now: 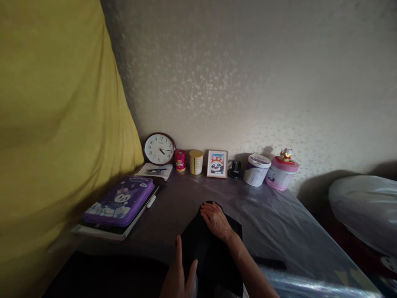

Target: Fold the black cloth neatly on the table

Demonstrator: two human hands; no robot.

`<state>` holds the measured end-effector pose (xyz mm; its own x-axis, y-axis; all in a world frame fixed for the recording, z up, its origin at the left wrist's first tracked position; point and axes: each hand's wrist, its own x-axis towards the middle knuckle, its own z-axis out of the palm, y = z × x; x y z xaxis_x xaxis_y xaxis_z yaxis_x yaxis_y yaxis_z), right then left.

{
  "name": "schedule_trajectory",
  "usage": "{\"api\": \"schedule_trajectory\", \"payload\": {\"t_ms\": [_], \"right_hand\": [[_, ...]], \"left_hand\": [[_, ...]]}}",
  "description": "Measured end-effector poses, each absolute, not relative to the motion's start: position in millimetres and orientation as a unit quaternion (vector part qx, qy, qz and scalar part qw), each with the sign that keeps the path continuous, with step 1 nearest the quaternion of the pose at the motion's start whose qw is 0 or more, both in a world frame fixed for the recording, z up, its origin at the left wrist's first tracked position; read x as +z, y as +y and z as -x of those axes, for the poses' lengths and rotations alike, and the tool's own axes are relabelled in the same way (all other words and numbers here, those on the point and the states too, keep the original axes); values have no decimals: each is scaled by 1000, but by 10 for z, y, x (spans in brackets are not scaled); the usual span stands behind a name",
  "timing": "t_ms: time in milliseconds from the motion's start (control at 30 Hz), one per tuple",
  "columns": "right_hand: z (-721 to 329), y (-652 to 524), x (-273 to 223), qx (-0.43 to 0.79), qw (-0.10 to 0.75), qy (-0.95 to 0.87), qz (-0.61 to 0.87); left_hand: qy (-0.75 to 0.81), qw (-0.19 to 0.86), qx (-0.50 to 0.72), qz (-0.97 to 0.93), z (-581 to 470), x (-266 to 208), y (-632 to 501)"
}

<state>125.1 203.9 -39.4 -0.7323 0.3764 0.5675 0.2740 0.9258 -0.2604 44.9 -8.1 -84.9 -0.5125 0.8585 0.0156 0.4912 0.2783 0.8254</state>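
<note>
A black cloth piece [198, 248], probably a folded garment, lies on the table in front of me. My right hand [215, 219] rests flat on its far end, with the fingers stretched out together. Closer to me, my left hand [181, 275] is at the cloth's left edge, its index finger raised and its thumb held apart. Nothing shows between those two fingers; the lower part of this hand is cut off by the frame. The near end of the cloth runs into dark shadow, so its full outline is hidden.
At left a purple pencil case [119, 203] lies on books. Along the wall stand a clock [159, 149], a red can [180, 160], a yellow can [196, 162], a panda picture frame [217, 164], a white tub [257, 170] and a pink tub [281, 174]. A yellow curtain [62, 103] hangs left.
</note>
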Motion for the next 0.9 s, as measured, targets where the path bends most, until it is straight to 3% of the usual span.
{"api": "schedule_trajectory", "payload": {"t_ms": [100, 333, 500, 633, 900], "right_hand": [[-1320, 1846, -293, 101, 339, -923, 152], [-1302, 1538, -297, 159, 256, -950, 84], [-1246, 1841, -376, 107, 332, -923, 165], [-1632, 1997, -331, 138, 406, -877, 216], [-2616, 1827, -435, 100, 390, -876, 266]], "left_hand": [[758, 240, 401, -456, -440, -784, -77], [730, 243, 378, -516, -388, -749, -94], [733, 258, 384, -499, -398, -637, -105], [735, 275, 372, -495, -390, -566, -112], [751, 280, 388, -455, -416, -557, -124]]}}
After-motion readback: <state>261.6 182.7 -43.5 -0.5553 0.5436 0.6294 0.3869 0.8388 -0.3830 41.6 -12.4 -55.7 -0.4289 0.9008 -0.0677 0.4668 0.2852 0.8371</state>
